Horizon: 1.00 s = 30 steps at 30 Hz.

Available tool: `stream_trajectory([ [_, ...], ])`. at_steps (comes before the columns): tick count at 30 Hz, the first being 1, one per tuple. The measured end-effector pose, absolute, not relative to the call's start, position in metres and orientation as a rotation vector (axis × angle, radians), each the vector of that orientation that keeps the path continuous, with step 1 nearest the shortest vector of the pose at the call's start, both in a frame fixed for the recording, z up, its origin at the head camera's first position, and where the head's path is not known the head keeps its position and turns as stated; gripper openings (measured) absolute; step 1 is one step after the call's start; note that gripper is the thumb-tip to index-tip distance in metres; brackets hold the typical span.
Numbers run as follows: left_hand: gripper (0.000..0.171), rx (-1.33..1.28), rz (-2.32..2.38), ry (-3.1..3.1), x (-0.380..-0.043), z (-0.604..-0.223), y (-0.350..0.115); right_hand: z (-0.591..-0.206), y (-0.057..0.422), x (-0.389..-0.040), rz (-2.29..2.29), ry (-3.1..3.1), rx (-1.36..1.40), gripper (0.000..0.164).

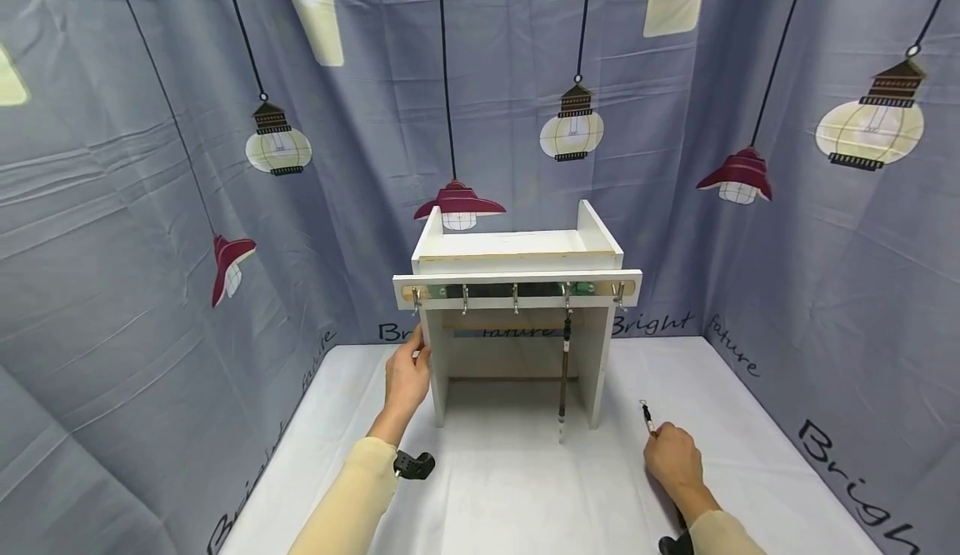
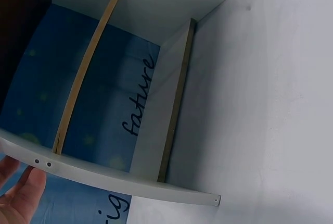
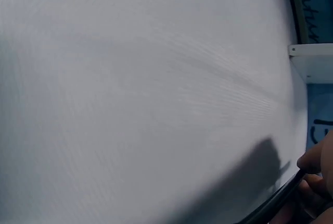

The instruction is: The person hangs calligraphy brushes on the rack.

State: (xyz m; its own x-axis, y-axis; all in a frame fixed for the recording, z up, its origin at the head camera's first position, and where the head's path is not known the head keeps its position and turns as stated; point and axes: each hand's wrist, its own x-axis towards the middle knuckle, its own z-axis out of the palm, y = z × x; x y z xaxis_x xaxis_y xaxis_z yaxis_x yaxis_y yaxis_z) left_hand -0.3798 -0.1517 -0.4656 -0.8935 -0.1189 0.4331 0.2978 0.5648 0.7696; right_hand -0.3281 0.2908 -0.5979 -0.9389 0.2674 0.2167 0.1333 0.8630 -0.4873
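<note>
A white wooden rack stands on the table with a row of metal hooks along its front bar. My left hand touches the outer side of its left panel; in the left wrist view the fingertips lie against that panel's outer side. From one hook, right of the middle, hangs a calligraphy brush, tip down. My right hand grips a second calligraphy brush to the right of the rack, its loop end pointing up and away. The rest of this brush is hidden by the hand.
A white cloth covers the table. Behind and at both sides hangs a grey-blue curtain printed with lamps and lettering. The rack has an open tray on top and thin wooden strips across its back.
</note>
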Motion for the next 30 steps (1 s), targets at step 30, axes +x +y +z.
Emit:
stream_trajectory([
  [30, 0.049, -0.119, -1.28, -2.361, -0.381, -0.465, -0.151, -0.5, 0.255, -0.307, 0.822, -2.318, -0.277, 0.025],
])
